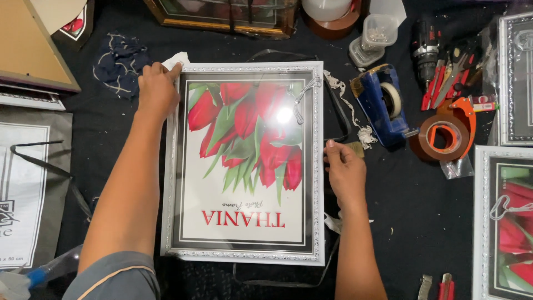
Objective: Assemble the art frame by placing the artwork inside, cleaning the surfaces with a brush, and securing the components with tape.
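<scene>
The left hand (157,89) lies flat on the far left corner of the picture frame (244,162), fingers closed loosely over a white tissue (176,59) pressed against the glass; its grip on the tissue is light. The right hand (344,169) rests against the frame's right edge, fingers curled at the silver moulding; whether it clasps the edge cannot be told. The frame lies flat in the middle of the dark surface (405,211), holding a print of red tulips. Just right of it stand a blue tape dispenser (382,105) and an orange tape dispenser (448,132). A dark cloth (119,64) lies near the left hand.
</scene>
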